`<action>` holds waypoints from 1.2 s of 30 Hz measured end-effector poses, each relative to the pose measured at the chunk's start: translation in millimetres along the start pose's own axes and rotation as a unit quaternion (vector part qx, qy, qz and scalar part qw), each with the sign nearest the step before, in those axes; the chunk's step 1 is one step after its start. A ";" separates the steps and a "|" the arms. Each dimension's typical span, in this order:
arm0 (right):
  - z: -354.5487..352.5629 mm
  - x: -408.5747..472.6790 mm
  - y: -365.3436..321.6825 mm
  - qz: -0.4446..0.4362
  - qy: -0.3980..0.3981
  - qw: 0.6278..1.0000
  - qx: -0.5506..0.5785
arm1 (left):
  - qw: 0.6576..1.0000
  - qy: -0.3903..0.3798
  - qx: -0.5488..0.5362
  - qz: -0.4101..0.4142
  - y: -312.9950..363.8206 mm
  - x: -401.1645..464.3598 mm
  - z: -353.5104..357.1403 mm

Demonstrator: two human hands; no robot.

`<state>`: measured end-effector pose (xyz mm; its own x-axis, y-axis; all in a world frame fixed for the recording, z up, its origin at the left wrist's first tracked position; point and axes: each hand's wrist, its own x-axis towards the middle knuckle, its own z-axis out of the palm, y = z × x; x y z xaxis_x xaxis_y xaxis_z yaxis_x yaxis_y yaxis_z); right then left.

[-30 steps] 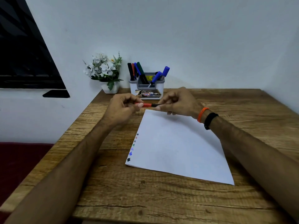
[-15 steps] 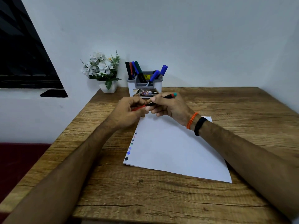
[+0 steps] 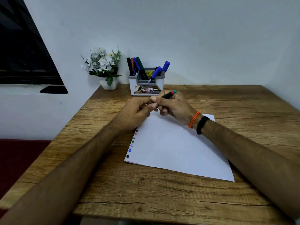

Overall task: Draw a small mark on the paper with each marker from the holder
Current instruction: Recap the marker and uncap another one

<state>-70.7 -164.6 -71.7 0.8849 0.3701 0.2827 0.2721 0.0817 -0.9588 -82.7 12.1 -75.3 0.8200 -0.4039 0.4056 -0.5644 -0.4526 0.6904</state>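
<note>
1. The right hand (image 3: 172,106) grips one black marker with a teal end (image 3: 169,94) above the white paper sheet (image 3: 177,148).
2. The left hand (image 3: 136,111) is curled; whether it holds anything, I cannot tell.
3. Seven small coloured marks (image 3: 132,143) line the sheet's left edge.
4. The white-and-grey plastic holder (image 3: 146,83) keeps six markers.

A second ago I held the marker (image 3: 168,94) level between both hands with its red cap showing. Now my right hand (image 3: 172,106) has tipped it, tail pointing toward the desk's (image 3: 227,98) far edge, and my left hand (image 3: 138,109) has closed against the right, hiding the red cap.
</note>
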 end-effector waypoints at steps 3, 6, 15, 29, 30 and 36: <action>-2.4 2.2 -0.3 -0.004 0.003 1.000 0.028 | 1.000 0.010 0.010 0.012 3.6 0.9 -2.1; -5.1 2.6 0.4 -0.005 0.005 0.999 0.046 | 1.000 0.004 0.016 0.003 0.4 1.2 -3.2; -10.0 4.5 2.3 0.015 0.088 0.995 0.054 | 0.993 -0.040 0.062 -0.087 -8.0 0.0 -23.1; 13.2 -8.5 5.1 0.026 -0.036 0.998 -0.052 | 0.984 -0.105 0.105 -0.093 -18.6 -3.9 -30.1; 15.3 -9.1 4.2 0.035 -0.044 0.997 -0.050 | 0.985 -0.107 0.102 -0.090 -18.5 -3.8 -30.7; 22.3 -13.6 5.4 0.062 -0.086 0.991 -0.081 | 0.981 -0.108 0.129 -0.095 -24.4 -1.9 -31.6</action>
<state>-89.7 -148.6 -81.4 0.8413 0.5219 0.1405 0.2352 -0.1193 -0.9646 -67.5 49.0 -74.0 0.8889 -0.4394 0.1298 -0.4322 -0.7101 0.5558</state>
